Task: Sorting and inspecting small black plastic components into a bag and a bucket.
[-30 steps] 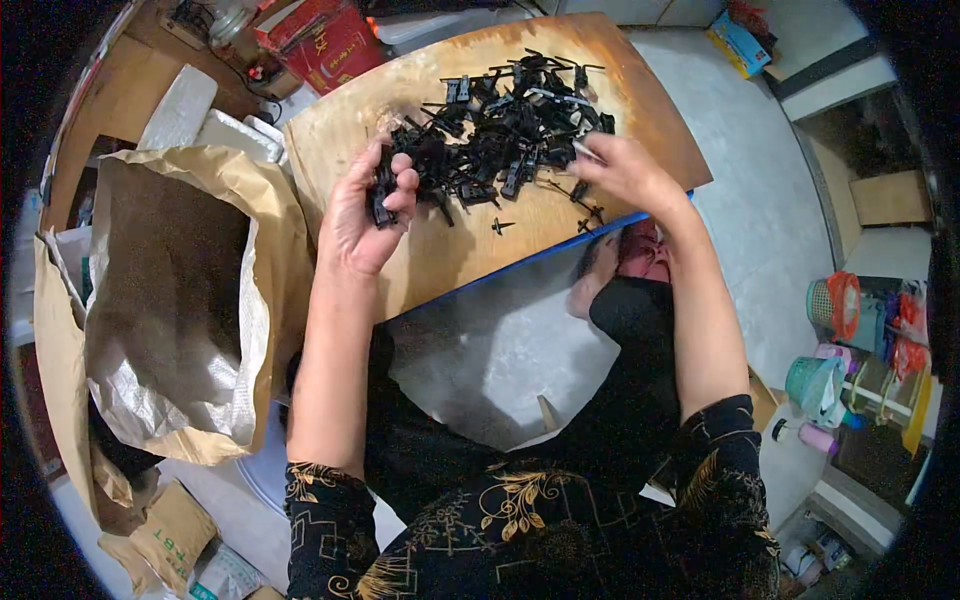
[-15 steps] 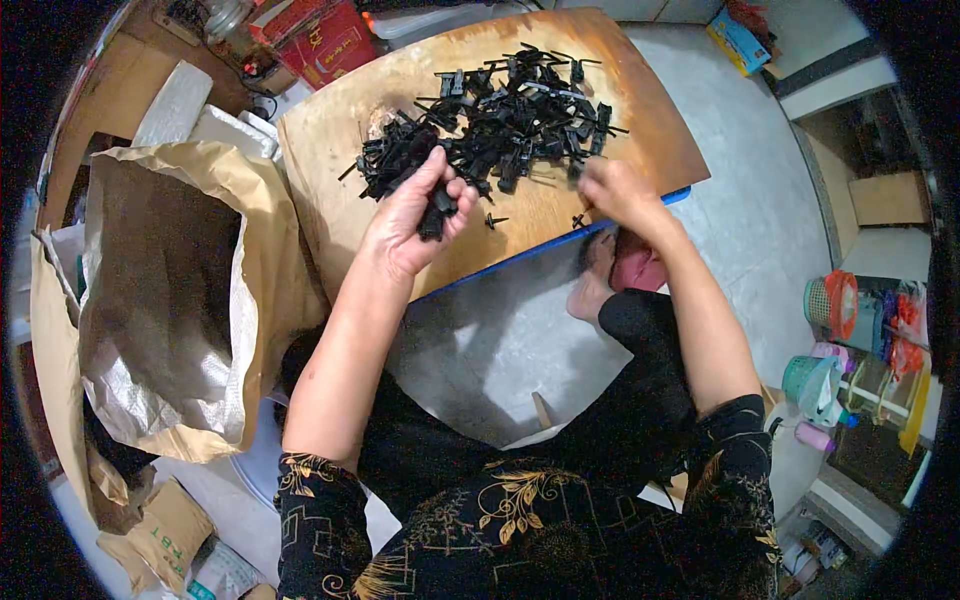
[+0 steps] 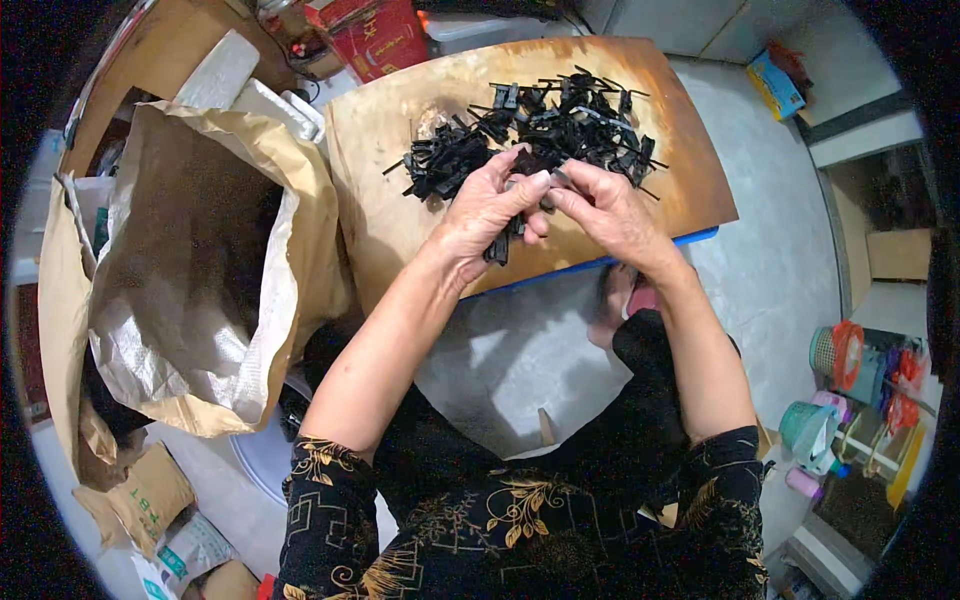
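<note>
A heap of black plastic parts [image 3: 575,120], some with thin stick-like ends, is spread over a worn wooden board. My left hand [image 3: 480,215] is closed around several black plastic parts [image 3: 497,250], whose ends poke out below the fingers. Against it, my right hand [image 3: 615,215] pinches at a black plastic part between thumb and forefinger. The two hands meet just over the near side of the heap. Fingers cover most of what is held, so its exact shape stays hidden.
The wooden board [image 3: 690,170] has a blue edge beneath its near side. A large open paper sack [image 3: 310,230] with a silvery lining stands at its left. Behind are a red box [image 3: 375,40] and white foam pieces [image 3: 220,70]. Baskets [image 3: 805,425] sit far right.
My right hand has come from the board's near right side over to my left hand, and they now touch. The left hand keeps its black parts. The whole view has shifted slightly.
</note>
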Demonstrator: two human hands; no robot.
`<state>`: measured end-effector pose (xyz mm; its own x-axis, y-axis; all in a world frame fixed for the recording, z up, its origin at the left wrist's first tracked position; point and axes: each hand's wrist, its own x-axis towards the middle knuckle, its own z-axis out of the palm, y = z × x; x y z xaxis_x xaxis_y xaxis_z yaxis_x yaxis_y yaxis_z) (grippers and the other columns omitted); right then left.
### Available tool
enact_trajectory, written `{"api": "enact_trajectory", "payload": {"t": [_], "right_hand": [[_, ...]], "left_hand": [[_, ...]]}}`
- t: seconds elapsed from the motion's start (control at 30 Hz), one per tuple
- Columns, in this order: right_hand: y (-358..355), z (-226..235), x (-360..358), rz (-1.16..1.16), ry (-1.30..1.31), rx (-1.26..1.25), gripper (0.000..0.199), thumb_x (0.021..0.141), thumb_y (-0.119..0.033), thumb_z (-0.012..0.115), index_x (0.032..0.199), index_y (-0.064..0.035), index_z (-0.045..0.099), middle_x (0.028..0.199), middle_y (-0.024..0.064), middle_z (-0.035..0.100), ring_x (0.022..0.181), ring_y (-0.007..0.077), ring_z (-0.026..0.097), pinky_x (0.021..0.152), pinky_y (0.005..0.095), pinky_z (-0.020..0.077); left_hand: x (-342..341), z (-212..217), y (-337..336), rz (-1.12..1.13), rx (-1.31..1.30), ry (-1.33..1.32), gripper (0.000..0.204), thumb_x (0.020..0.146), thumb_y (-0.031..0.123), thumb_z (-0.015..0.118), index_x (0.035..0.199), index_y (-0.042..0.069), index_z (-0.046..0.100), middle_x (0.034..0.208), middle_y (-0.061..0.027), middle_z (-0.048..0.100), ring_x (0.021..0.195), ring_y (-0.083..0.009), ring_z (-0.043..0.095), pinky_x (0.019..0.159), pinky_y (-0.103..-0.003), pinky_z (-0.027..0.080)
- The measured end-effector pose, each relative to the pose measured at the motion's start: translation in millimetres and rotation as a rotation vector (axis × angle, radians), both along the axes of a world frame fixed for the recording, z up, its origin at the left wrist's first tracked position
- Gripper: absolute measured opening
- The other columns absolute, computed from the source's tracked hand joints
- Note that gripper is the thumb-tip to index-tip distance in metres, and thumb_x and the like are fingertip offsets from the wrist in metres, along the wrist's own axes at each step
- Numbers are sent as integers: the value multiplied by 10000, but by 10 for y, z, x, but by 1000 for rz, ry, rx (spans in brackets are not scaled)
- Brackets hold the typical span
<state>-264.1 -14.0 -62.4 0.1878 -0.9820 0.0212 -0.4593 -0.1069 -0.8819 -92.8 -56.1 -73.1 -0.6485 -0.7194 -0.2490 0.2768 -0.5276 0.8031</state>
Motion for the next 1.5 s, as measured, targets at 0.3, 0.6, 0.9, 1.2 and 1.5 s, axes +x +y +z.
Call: {"api": "enact_trajectory", "payload": {"t": [0.3, 0.6, 0.9, 1.2, 1.5], "right_hand": [[-35, -16, 122, -12, -22, -86, 127, 858, -134, 542, 837, -13, 511, 658, 34, 481, 615, 92, 446, 562, 259, 396], [-86, -112, 215, -127, -75, -136, 135, 882, -160, 514, 922, -34, 539, 666, 29, 534, 601, 92, 485, 535, 260, 405], [-125, -60, 265, -81, -340, 100, 218, 941, -230, 408, 924, -38, 509, 667, -27, 440, 590, 36, 394, 518, 188, 338], [-158, -36, 289, 10, -231, 129, 216, 933, -237, 417, 873, -44, 492, 685, -17, 424, 622, 74, 404, 562, 236, 365], [-225, -292, 397, -56, -47, -20, 192, 913, -196, 433, 874, -16, 490, 654, 78, 456, 603, 161, 446, 574, 302, 398]], "left_hand": [[54, 80, 2, 98, -169, -117, 527, 830, 215, 614, 1244, 5, 364, 867, -77, 605, 605, -102, 592, 458, -180, 444], [55, 74, -58, 218, -173, -181, 454, 844, 155, 585, 1213, 4, 367, 848, -79, 622, 647, -115, 613, 454, -177, 437], [66, 95, -30, 180, -307, -331, 292, 824, 57, 561, 1095, 30, 456, 795, -46, 589, 649, -88, 599, 470, -188, 430], [63, 87, -21, 180, -479, -445, 206, 799, 12, 561, 979, 37, 465, 783, -25, 554, 619, -88, 552, 541, -218, 471], [66, -27, -27, 234, -875, -836, 290, 744, 18, 577, 997, 57, 441, 713, -184, 549, 657, -313, 589, 587, -398, 444]]}}
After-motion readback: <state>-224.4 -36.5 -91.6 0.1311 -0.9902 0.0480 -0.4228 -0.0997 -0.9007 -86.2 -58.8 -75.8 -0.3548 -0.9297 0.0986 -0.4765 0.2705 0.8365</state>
